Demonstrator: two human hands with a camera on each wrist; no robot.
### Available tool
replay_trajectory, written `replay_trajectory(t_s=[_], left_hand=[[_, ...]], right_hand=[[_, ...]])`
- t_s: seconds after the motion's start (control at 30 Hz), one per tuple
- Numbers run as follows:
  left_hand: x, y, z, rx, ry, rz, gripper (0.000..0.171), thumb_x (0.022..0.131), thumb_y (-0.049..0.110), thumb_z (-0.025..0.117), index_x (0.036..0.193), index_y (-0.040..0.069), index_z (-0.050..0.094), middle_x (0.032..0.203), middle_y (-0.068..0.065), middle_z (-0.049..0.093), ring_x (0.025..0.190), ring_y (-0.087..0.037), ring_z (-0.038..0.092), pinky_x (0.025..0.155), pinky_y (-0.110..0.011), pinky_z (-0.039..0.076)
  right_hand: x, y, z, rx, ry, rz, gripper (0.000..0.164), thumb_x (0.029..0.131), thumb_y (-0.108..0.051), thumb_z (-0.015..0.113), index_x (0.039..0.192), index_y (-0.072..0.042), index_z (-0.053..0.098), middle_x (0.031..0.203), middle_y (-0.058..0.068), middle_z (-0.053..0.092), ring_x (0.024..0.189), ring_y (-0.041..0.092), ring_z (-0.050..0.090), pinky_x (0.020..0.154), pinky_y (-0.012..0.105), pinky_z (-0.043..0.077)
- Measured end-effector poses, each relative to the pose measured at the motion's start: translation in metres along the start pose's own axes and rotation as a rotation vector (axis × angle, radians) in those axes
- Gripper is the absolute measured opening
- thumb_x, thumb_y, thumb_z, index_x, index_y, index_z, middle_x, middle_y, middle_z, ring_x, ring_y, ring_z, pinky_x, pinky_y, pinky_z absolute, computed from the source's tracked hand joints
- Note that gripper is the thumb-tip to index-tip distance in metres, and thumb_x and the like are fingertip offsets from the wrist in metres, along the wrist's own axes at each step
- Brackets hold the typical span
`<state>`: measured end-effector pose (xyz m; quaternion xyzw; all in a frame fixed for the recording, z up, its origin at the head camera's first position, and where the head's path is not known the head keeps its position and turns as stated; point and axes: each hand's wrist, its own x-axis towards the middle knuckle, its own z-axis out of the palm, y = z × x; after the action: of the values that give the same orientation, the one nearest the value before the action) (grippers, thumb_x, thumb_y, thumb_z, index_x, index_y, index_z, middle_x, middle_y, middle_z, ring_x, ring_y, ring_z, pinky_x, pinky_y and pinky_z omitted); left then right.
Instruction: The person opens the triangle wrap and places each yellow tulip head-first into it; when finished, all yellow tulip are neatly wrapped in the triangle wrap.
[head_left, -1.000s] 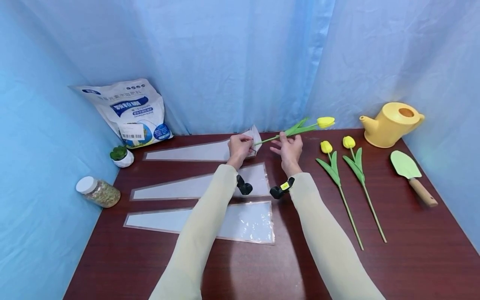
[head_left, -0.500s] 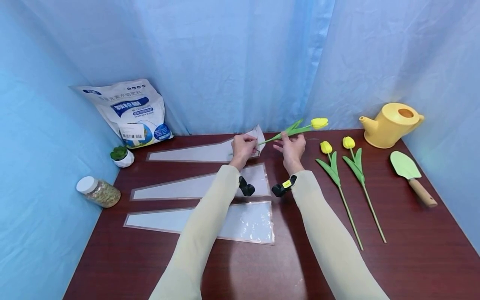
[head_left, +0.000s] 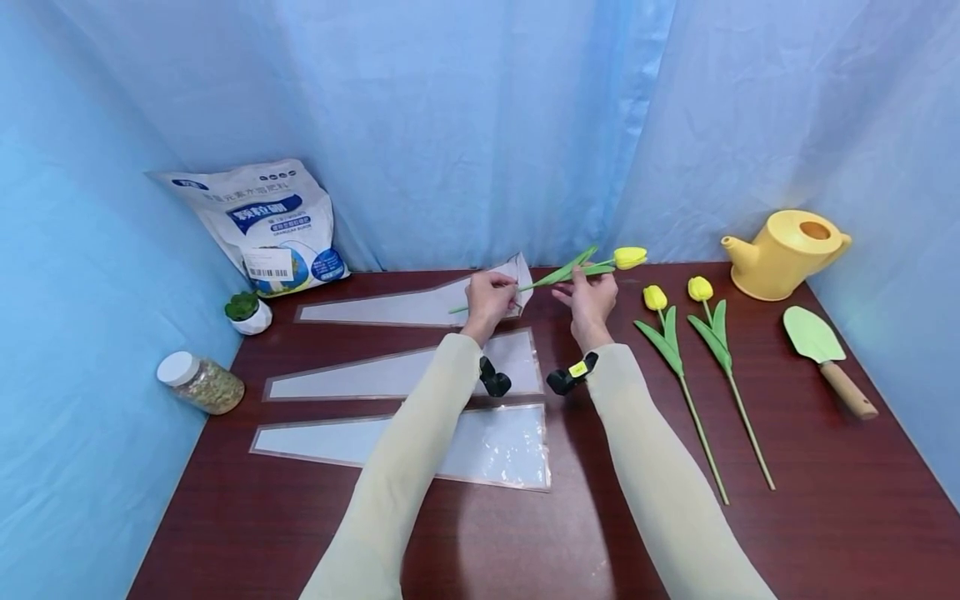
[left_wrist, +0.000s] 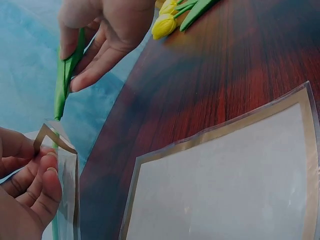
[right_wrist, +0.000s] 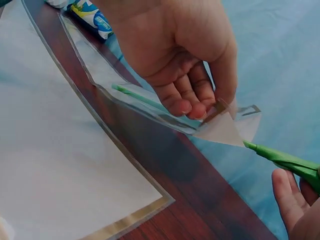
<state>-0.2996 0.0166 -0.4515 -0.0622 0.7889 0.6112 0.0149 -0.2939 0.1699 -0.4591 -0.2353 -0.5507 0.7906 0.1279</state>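
My left hand (head_left: 487,302) pinches the turned-up mouth of the farthest flower sleeve (head_left: 382,308), a tapering white-and-clear wrapper with a gold border. A yellow tulip (head_left: 630,257) lies slantwise, its green stem running into that mouth. In the right wrist view, the stem's end (right_wrist: 120,89) shows through the clear film beyond the left fingers. My right hand (head_left: 592,304) holds the tulip by its leaves, just below the bloom; in the left wrist view the leaves (left_wrist: 64,82) are between thumb and fingers. The bloom is out of both wrist views.
Two more sleeves, a middle (head_left: 352,381) and a near one (head_left: 487,446), lie flat. Right are two tulips (head_left: 667,342), a yellow watering can (head_left: 780,258) and a trowel (head_left: 817,342). Left stand a fertilizer bag (head_left: 262,221), a potted succulent (head_left: 249,312) and a tilted jar (head_left: 202,383).
The tulip has slid left, deeper into the sleeve, its stem end now showing left of my left hand. My right hand's grip sits closer to the bloom; my left hand has shifted slightly right.
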Motion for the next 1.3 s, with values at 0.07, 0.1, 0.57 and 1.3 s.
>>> replay_trajectory(t_s=[0.07,0.1,0.57,1.3], left_hand=[[-0.001,0.0,0.001,0.005,-0.004,0.004,0.013,0.09,0.008,0.07,0.097,0.001,0.078,0.086,-0.017,0.075,0.052,-0.006,0.058,0.05,-0.018,0.049],[-0.001,0.001,0.001,0.007,-0.006,0.006,0.013,0.091,0.008,0.07,0.097,0.001,0.078,0.086,-0.017,0.075,0.052,-0.006,0.058,0.05,-0.018,0.049],[-0.004,0.008,0.005,-0.001,-0.009,0.017,0.012,0.09,0.007,0.07,0.096,0.0,0.078,0.083,-0.017,0.075,0.051,-0.006,0.058,0.05,-0.018,0.049],[-0.003,0.009,0.002,-0.005,-0.001,0.058,0.011,0.089,0.005,0.07,0.094,0.0,0.078,0.079,-0.017,0.074,0.05,-0.006,0.056,0.049,-0.018,0.047]], right_hand=[[-0.002,0.001,0.002,-0.003,-0.003,-0.008,0.02,0.1,-0.016,0.06,0.118,-0.01,0.053,0.1,0.001,0.06,0.076,0.02,0.071,0.067,0.032,0.063],[-0.003,0.001,0.003,-0.007,-0.005,-0.011,0.02,0.1,-0.016,0.06,0.117,-0.01,0.053,0.1,0.001,0.06,0.078,0.022,0.072,0.067,0.031,0.063],[-0.012,0.006,0.009,0.008,-0.04,0.036,0.021,0.101,-0.026,0.059,0.113,-0.01,0.061,0.101,0.0,0.064,0.082,0.014,0.071,0.083,0.035,0.062],[-0.01,0.001,0.002,0.155,-0.016,0.204,0.007,0.097,-0.02,0.065,0.096,-0.014,0.061,0.092,0.0,0.068,0.067,0.014,0.073,0.062,0.031,0.062]])
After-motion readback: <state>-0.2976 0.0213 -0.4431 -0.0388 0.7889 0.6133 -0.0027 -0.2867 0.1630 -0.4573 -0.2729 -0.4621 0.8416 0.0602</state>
